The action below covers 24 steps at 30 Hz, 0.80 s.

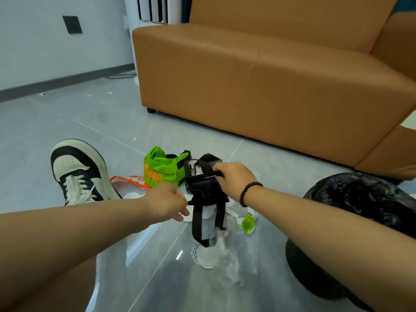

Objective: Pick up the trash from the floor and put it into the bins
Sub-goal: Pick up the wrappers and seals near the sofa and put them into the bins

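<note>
The black wrapper (pixel 202 188) looks light, thin and floppy, its torn strips dangling; pinching the top edge, as now, suits it best. It hangs above the floor (pixel 67 127) litter, between both hands. The right hand (pixel 234 179) grips its upper edge; the left hand (pixel 167 202), fingers curled, touches its lower left corner. The black bin bag (pixel 360 212) sits just right.

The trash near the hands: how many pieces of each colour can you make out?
Green: 2, a large green bag and a small green wrapper
Black: 1, the black packet gripped by the right hand
Orange: 1, an orange wrapper
Clear: 1, a clear plastic bag
Total: 5; small white scraps uncounted.
</note>
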Motion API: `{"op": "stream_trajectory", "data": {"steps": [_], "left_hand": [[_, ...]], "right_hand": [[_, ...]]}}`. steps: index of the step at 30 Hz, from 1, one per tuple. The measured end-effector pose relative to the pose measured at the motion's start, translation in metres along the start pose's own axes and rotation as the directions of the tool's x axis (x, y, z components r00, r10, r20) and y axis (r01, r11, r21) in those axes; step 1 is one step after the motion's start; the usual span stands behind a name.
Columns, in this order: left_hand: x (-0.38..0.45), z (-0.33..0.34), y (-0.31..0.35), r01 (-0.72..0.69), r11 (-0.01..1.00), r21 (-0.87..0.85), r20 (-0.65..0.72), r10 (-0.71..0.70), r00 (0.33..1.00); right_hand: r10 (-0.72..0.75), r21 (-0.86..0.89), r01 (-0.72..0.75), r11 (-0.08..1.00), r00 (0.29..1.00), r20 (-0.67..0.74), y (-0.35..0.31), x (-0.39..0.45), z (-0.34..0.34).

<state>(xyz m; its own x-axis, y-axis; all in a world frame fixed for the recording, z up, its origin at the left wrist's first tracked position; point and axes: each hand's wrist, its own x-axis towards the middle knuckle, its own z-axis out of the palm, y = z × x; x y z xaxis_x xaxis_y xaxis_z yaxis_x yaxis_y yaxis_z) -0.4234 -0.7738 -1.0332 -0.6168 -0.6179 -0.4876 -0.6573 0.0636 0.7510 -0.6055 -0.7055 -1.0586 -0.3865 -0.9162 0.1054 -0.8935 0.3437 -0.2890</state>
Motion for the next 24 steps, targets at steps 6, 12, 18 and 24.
{"op": "stream_trajectory", "data": {"steps": [6, 12, 18, 24], "left_hand": [[-0.015, -0.003, 0.008, 0.005, 0.985, 0.175, 0.005, -0.006, 1.0], [-0.052, 0.001, 0.027, 0.043, 0.989, 0.138, 0.051, -0.05, 0.997], [-0.09, 0.012, 0.057, -0.014, 1.0, -0.012, 0.122, 0.015, 0.992], [-0.11, 0.026, 0.097, -0.141, 0.975, -0.17, -0.058, 0.133, 0.989]], "right_hand": [[-0.204, -0.202, 0.198, 0.959, 0.979, -0.01, -0.016, -0.041, -0.085], [-0.426, -0.228, 0.387, 0.893, 0.892, -0.153, -0.025, -0.118, -0.149], [-0.593, -0.264, 0.534, 0.803, 0.762, -0.262, -0.027, -0.189, -0.185], [-0.63, -0.219, 0.595, 0.773, 0.679, -0.377, -0.042, -0.225, -0.216]]}}
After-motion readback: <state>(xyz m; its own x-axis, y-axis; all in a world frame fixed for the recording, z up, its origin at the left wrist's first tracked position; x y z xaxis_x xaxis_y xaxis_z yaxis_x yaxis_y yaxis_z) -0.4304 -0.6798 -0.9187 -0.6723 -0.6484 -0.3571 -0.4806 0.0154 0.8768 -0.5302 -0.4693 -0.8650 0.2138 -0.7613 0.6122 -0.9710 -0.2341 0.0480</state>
